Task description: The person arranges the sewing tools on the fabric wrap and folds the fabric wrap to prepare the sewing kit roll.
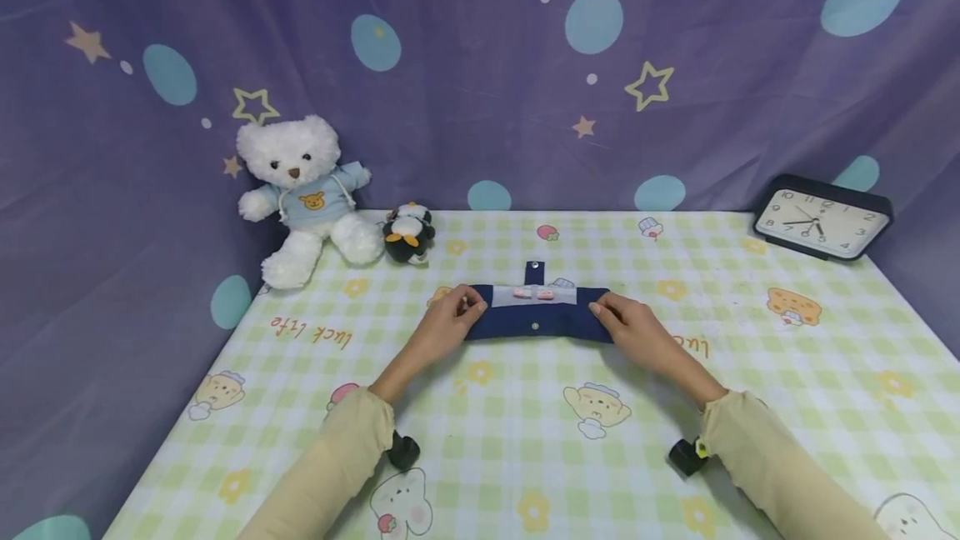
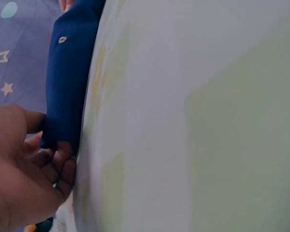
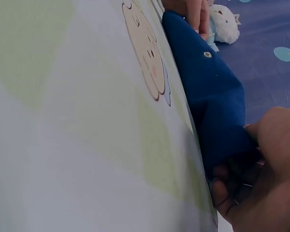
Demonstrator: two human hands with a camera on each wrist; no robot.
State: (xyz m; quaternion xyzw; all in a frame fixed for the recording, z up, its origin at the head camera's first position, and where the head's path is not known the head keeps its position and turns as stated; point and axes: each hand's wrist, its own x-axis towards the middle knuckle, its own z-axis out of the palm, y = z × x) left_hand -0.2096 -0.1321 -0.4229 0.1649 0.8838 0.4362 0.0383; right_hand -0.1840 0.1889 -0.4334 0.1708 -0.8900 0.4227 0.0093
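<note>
A navy blue fabric pouch (image 1: 525, 321) lies lengthwise between the two hands. A strap (image 1: 534, 273) with a metal snap sticks out from its far side, and a second snap (image 3: 207, 54) shows on its front. Along the top, a pale see-through strip (image 1: 506, 296) shows small pink and white items, too small to tell. My left hand (image 1: 452, 319) pinches the pouch's left end, thumb above and fingers beneath in the left wrist view. The right end is pinched by my right hand (image 1: 633, 327); its lower fingers are partly hidden by the cloth in the right wrist view.
At the back left a white teddy bear (image 1: 311, 202) sits beside a small penguin plush (image 1: 408, 233). A black-framed clock (image 1: 822, 217) stands in the back right corner. The table has a green checked cloth (image 1: 480, 440), with a purple curtain (image 1: 480, 107) behind.
</note>
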